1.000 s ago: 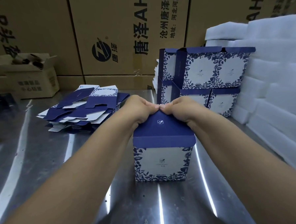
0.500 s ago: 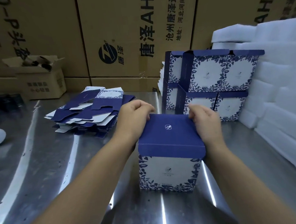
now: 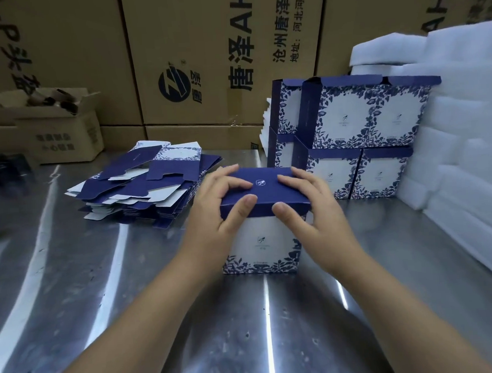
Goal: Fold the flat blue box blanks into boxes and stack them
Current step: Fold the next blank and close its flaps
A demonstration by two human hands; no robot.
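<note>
While it stands upright on the shiny steel table [image 3: 101,279], the blue-and-white floral cardboard box [image 3: 263,245] has both hands on its dark blue lid [image 3: 264,185]. The left hand [image 3: 220,213] lays spread, nearly straight fingers on the lid's top and sets its thumb against the front lip; the right hand [image 3: 311,211] mirrors it. Neither hand wraps around the box. Left of the box and behind it lies a loose pile of flat blue box blanks [image 3: 142,189]. Behind the box to the right, finished floral boxes [image 3: 358,123] stand stacked two high. Right of the box, white foam sheets [image 3: 465,146] are piled. Far behind the box rise big brown cartons [image 3: 204,60].
</note>
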